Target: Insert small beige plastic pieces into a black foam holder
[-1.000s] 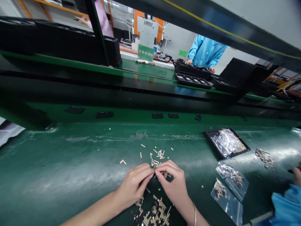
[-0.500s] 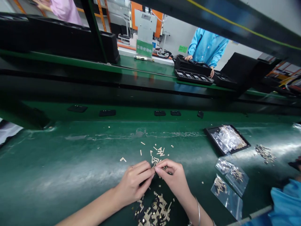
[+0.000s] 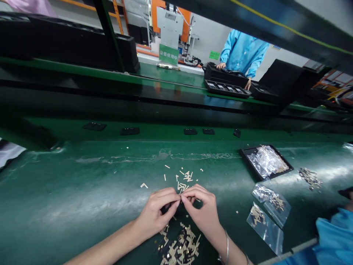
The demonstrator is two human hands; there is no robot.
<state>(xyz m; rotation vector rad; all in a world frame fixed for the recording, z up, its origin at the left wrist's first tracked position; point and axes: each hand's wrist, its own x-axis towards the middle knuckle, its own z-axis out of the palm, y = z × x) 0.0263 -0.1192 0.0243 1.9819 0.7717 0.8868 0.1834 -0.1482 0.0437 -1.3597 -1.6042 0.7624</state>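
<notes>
My left hand (image 3: 157,213) and my right hand (image 3: 202,209) meet fingertip to fingertip low in the middle, both pinched on one tiny pale part that is too small to name. Just beyond the fingers lie several scattered small beige strips (image 3: 184,178) on the green belt (image 3: 82,191). Below my hands sits a heap of small gold and dark parts (image 3: 180,248). One stray strip (image 3: 143,185) lies alone to the left.
A black tray (image 3: 248,156) holding a clear bag stands at the right, with two clear bags of parts (image 3: 266,217) nearer me and a loose pile (image 3: 310,178) beyond. A blue sleeve (image 3: 335,235) is at bottom right. A person in blue works behind black trays (image 3: 226,88) at the back.
My hands stay pinched together and have shifted only slightly. The view has tilted a little, and the blue sleeve at the right sits lower.
</notes>
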